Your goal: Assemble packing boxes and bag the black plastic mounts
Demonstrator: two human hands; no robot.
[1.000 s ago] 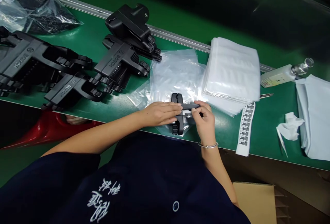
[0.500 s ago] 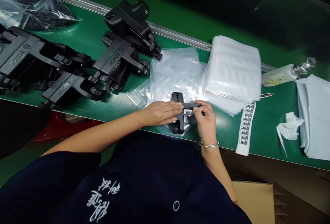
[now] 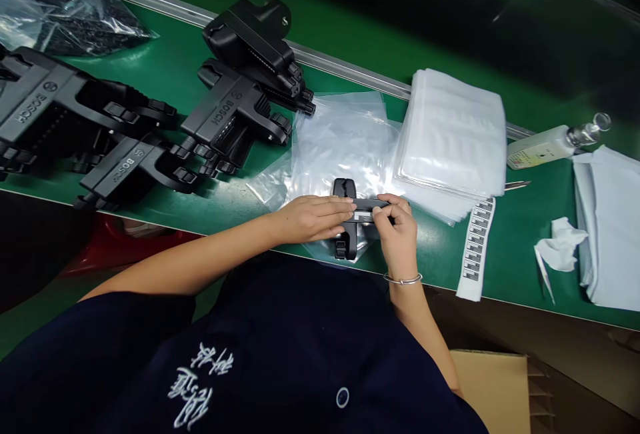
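Observation:
A black plastic bracket (image 3: 351, 237) lies in front of me on clear plastic bags, near the bench's front edge. On its bar is a small label (image 3: 363, 216) in white and black. My left hand (image 3: 313, 217) holds the bracket from the left, fingers long and close together across it, thumb on the near side. My right hand (image 3: 400, 224) is closed on the bar's right end. Its thumb presses by the label's right end, and the index finger curls along the far side. Part of the bracket is hidden under both hands.
Several black Bosch brackets (image 3: 215, 114) stand to the left, with a bag of black parts (image 3: 85, 17) behind. Rightward are a stack of clear bags (image 3: 453, 134), a label strip (image 3: 477, 247), a pump bottle (image 3: 540, 146), tweezers (image 3: 545, 275), crumpled tissue (image 3: 563, 244) and folded white sheets (image 3: 613, 227).
My right thumb has shifted slightly left along the label. My left hand and the bracket stay in place. The view has moved very slightly.

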